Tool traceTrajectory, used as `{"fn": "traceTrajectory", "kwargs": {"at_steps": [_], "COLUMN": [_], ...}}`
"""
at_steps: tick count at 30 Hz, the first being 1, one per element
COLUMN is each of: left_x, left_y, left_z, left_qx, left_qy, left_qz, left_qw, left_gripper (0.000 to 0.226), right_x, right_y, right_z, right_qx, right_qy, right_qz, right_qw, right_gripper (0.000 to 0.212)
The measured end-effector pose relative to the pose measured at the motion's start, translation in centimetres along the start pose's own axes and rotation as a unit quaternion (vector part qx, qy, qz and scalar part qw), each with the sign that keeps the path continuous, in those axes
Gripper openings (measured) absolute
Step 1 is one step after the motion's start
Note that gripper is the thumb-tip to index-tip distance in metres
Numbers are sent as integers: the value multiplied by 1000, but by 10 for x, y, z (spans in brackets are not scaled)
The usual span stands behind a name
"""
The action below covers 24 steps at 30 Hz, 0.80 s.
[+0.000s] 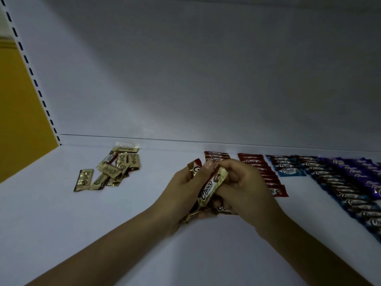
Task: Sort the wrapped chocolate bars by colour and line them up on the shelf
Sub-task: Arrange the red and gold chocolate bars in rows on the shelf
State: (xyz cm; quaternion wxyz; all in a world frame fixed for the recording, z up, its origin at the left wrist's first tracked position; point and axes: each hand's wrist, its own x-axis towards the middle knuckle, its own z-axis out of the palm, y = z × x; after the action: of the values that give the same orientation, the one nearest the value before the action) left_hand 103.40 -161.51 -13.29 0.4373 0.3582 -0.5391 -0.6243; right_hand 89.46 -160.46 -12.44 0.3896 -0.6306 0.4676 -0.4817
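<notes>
A gold-wrapped chocolate bar (212, 185) with "Choco" printed along it is held tilted at the middle of the shelf (103, 223), caught between both hands. The left hand (183, 190) curls round it from the left, along with a few more bars bunched underneath. Their crimped ends poke out below the palm, and the thumb lies near the bar's top. The right hand (245, 188) closes in from the other side, its fingers curled over the bar's upper end. The two hands are together, touching around the bundle. I cannot tell whether the bundle rests on the shelf or hangs just above it. A red-and-white wrapper end (195, 165) sticks up behind the left hand's fingers.

Off to the left, well apart from the hands, a loose pile of gold bars (115, 168) lies jumbled near the back of the shelf, overlapping at all angles.

To the right, the sorted lines run from the back toward the front. A short red row (216, 156) sits just behind the hands. Next is a longer red row (260, 170), partly hidden by the right hand, then a short light-blue row (288, 168). Beyond those come a long dark-blue row (338, 188) and a purple row (362, 172) at the right edge.

Behind everything stands a plain white back panel (185, 79). A slotted upright (31, 73) runs down the left side, with a yellow wall (18, 120) beyond it.
</notes>
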Motion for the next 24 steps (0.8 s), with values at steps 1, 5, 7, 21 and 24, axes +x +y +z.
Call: {"fn": "traceTrajectory", "kwargs": {"at_steps": [1,5,7,21,24], "left_x": [0,3,6,10,13], "left_y": [0,-3,-5,1,-2], "left_z": [0,-4,-6,-13,-18], "left_qx": [-6,11,22,96,167], "left_qy": [1,20,46,149,182], "left_qz": [4,25,36,145,202], "left_qw": [1000,999,998,973,948], "left_gripper": [37,33,29,11,9], "right_x": [0,1,2,-8,-6], "right_y": [0,1,-1,-3,-4], "right_z": [0,-1,-2,2,1], "right_qx": [3,36,85,-8,29], "right_qy": [-1,-13,-11,-19,-33], "right_qz": [6,45,64,-44,55], "right_qw": [1000,998,994,999,997], "right_gripper": [18,27,32,21,30]}}
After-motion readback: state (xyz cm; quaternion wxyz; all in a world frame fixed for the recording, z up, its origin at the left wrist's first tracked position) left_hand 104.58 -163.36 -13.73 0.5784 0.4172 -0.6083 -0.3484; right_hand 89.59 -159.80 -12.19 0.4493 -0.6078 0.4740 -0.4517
